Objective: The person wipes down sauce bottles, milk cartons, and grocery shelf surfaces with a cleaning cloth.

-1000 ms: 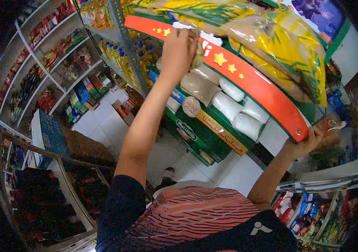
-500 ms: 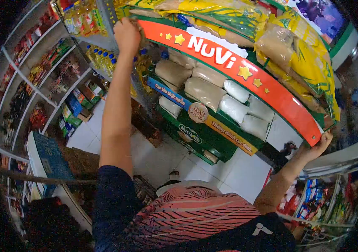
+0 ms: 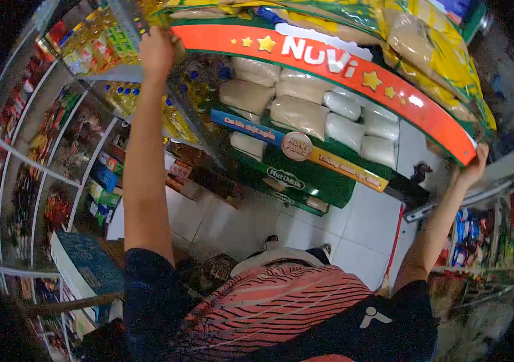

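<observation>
A long red-orange NuVi sign (image 3: 356, 73) with yellow stars runs across the top of a green display shelf. My left hand (image 3: 157, 53) is closed around the sign's left end, its fingertips partly hidden behind the edge. At the lower right end, my right hand (image 3: 474, 168) grips the sign's corner, with some fingers out of sight behind it. Below the sign, clear bags of brown grain or sugar (image 3: 298, 114) and white bags (image 3: 344, 131) sit on the shelf. A blue-and-orange strip (image 3: 242, 125) fronts that tier.
Yellow-and-green sacks (image 3: 419, 51) lie on top of the display. Bottles of yellow oil (image 3: 97, 42) stand on a rack at left. Packed shelves (image 3: 40, 163) line the left side, near a blue box (image 3: 91, 268). A metal rack with packets (image 3: 471, 232) is at right.
The view has shifted, so the sign looks flatter. Left hand appears further left, right hand further right and higher. Both hands keep hold of the sign's ends.
</observation>
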`<state>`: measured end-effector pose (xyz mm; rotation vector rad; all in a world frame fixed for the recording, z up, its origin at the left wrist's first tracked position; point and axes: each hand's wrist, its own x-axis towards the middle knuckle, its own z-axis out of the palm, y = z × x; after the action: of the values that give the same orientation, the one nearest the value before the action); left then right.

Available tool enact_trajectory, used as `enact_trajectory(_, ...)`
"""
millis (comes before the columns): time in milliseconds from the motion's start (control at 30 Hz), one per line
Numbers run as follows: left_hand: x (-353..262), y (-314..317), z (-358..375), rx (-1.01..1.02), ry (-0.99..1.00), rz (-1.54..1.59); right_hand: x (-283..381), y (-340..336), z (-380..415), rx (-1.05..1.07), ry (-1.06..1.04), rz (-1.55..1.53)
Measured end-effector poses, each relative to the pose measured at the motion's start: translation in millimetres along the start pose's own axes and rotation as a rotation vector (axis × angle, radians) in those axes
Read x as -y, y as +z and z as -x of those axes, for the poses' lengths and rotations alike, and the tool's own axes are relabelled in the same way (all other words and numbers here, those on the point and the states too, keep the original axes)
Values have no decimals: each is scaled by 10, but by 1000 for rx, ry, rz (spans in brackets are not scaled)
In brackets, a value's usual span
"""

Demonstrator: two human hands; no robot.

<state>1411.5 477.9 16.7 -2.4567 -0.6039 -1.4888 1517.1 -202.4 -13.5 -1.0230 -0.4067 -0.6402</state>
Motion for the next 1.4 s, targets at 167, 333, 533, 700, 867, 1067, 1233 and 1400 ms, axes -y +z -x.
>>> enact_trajectory(167,-333,-298,225,-66,80,84,150,298,413,-171,-60,242)
enact_trajectory(333,-662,-563,1032,-102,-72,535,-46,-178,1028,-174,-11,227)
enact_trajectory(533,-1842,-1047,3119,1021,-717,958,-274,427,2594,406,700,321)
enact_trajectory(700,-2758,-1081,3725,1120,-855,1454,-701,626,3531,657,697,507)
enact_trajectory(867,-2845,-1019,3506,1387,-1258,1900,-697,480,3226,498,550,646)
enact_trajectory(1067,-2498,-1004,3535,1397,-1184,1430,-1203,-169,2863,176,334,851)
enact_trajectory(1233,-1977,-545,3520,1121,-806,1474,-1402,-439,2481,-80,58,1074)
enact_trajectory(1400,-1484,337,3281,1001,-340,1086,-2019,-31,2805,-98,288,694)
